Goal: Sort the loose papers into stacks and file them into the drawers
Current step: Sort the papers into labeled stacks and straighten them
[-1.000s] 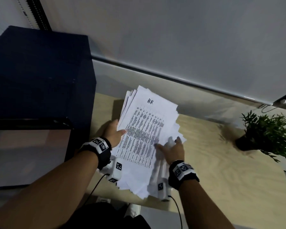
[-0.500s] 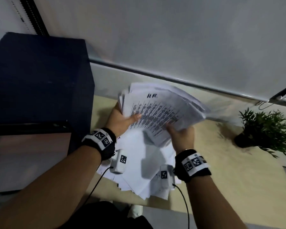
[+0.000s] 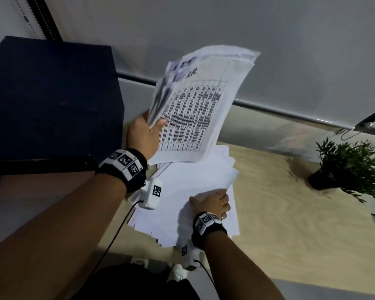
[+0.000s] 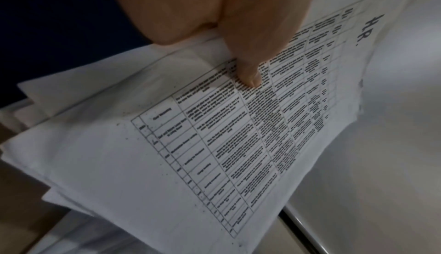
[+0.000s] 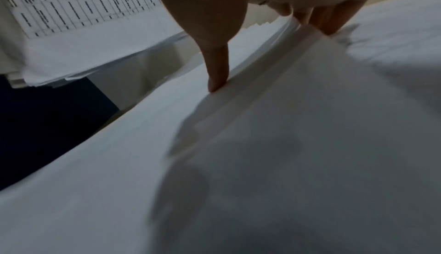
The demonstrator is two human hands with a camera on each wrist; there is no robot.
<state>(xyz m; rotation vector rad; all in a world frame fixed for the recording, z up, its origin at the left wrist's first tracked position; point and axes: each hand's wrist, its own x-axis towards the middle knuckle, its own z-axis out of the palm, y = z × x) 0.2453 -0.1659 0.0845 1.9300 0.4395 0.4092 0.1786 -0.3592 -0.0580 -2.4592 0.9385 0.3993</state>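
Note:
My left hand (image 3: 152,128) grips a thick stack of printed papers (image 3: 199,109) at its lower left edge and holds it tilted up above the table. Its top sheet is a table headed "HR" (image 4: 214,145), with my thumb (image 4: 250,69) pressed on it. A loose pile of white sheets (image 3: 182,191) lies on the wooden table (image 3: 290,213) below. My right hand (image 3: 214,202) is on that pile: the thumb (image 5: 217,73) presses on top while the fingers curl under the edge of several sheets (image 5: 298,145), lifting them slightly.
A dark blue drawer cabinet (image 3: 48,100) stands at the left, right beside the papers. A small potted plant (image 3: 346,165) sits at the table's far right. A grey wall with a metal rail (image 3: 279,111) runs behind the table.
My left hand has raised the HR stack higher and more upright. My right hand let go of that stack and dropped to the white pile on the table, taking hold of its edge.

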